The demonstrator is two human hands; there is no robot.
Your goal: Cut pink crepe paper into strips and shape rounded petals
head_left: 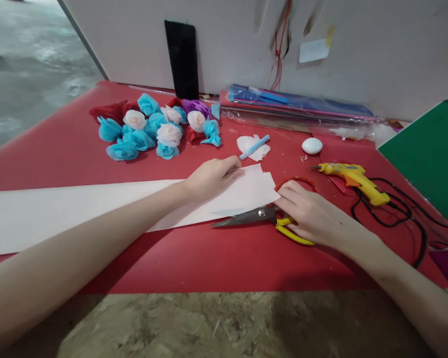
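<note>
A long strip of white paper stretches across the red tabletop from the left. My left hand lies over its upper edge, fingers closed on the paper close to the right end. At that uneven right end, the curled fingertips of my right hand pinch the paper's corner. Beneath my right hand are scissors with dark blades, one yellow handle loop and one red loop. The blades look closed and point left along the paper's lower edge. My right hand hides part of the handles.
Blue, white, red and purple paper flowers sit at the back left. A light-blue stick rests on paper scraps. A white egg-shaped piece, a yellow glue gun with black cable, plastic-wrapped sheets and a green board stand right.
</note>
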